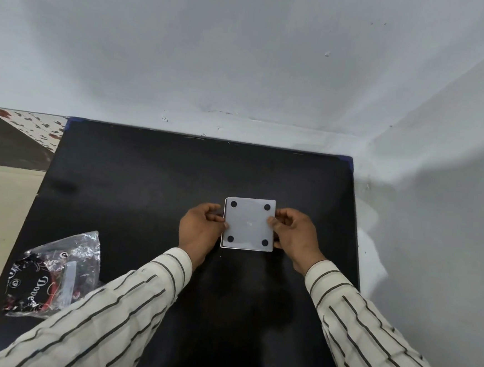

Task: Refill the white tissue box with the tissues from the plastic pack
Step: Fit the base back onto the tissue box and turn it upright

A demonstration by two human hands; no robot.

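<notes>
The white tissue box (248,224) lies on the black table (136,192), right of centre, with a flat white face bearing a black dot at each corner turned up. My left hand (202,231) grips its left edge, thumb on top. My right hand (294,236) grips its right edge, thumb on the face. The plastic pack (54,275) lies at the table's near left, crinkled clear film with black and red print, apart from both hands. What the pack holds is hard to tell.
White walls stand behind the table and close along its right side. Beyond the table's left edge lies a beige floor with a flower-patterned strip (36,126) at the far left. Bare black tabletop surrounds the box.
</notes>
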